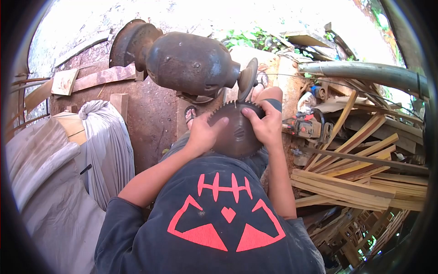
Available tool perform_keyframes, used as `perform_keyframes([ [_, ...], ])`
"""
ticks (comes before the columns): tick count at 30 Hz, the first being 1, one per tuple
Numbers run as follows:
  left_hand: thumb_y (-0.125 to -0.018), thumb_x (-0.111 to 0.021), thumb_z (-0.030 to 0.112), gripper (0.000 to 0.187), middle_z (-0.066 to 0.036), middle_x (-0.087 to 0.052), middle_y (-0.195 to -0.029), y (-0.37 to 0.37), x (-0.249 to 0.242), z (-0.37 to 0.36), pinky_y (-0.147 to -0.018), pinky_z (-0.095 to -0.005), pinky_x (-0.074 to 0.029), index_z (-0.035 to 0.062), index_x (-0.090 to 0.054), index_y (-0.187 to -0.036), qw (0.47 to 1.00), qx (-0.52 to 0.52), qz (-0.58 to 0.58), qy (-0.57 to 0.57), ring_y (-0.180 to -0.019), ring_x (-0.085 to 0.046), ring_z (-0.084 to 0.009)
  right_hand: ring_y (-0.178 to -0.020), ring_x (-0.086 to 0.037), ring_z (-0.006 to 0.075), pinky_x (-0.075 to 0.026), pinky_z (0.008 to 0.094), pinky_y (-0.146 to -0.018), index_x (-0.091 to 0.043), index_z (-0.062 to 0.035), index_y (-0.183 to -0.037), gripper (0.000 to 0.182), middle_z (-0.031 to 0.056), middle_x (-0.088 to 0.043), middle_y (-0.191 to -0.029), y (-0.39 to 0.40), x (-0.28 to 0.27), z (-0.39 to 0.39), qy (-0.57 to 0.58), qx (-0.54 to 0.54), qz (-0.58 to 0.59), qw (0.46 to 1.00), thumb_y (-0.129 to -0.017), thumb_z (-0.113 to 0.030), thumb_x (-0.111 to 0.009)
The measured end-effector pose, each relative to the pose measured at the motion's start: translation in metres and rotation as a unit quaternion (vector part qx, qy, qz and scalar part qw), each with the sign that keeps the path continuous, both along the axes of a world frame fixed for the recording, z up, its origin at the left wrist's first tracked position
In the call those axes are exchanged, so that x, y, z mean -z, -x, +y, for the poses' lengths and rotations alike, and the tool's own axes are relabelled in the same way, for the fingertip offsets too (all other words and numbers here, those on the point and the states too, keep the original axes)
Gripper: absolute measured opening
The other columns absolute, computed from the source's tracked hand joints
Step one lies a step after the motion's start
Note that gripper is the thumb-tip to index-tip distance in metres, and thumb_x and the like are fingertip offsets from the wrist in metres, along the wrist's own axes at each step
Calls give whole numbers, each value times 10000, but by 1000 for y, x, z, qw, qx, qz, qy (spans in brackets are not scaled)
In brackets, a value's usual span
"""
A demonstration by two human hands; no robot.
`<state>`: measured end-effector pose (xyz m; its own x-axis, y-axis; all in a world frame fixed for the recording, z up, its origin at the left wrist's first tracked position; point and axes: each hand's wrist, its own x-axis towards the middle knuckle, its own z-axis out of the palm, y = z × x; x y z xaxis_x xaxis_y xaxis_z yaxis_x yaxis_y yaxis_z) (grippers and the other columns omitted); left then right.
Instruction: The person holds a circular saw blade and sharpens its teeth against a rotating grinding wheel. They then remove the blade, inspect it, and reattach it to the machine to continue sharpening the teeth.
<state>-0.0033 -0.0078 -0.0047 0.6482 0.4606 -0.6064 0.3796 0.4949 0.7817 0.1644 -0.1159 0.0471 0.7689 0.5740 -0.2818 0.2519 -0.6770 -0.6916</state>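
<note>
A person in a black T-shirt with a red print (226, 213) grips a dark, round, toothed metal saw blade (233, 139) above the lap, the left hand (205, 131) closed on one side and the right hand (268, 122) on the other, both thumbs on its face. The blade's upper rim sits at a thin grinding disc (247, 78) on a rusty cylindrical motor (189, 60); whether they touch cannot be told. Below spreads reddish-brown ground (153, 109). Pale grey cloth (107, 141) drapes at the left; sawn yellow-brown planks (340, 185) pile at the right, near an orange-and-grey chainsaw (306, 126) and a grey metal pipe (365, 71). Bright light washes out the far side.
</note>
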Motion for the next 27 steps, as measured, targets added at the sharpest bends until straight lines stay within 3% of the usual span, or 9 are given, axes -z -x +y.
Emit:
perform_keyframes([
  [27,-924,-742,199,347,-119,-719,-988,-2,0,-2,-761,-303,-558,-71,-655,-1125,1000,-20,12,4,-852,-670,-152,-758,-709,364,-539,415,-729,-710,51,-971,475,251,-701,-800,-4,9,0,29,-8,1,1000,-755,-356,-823],
])
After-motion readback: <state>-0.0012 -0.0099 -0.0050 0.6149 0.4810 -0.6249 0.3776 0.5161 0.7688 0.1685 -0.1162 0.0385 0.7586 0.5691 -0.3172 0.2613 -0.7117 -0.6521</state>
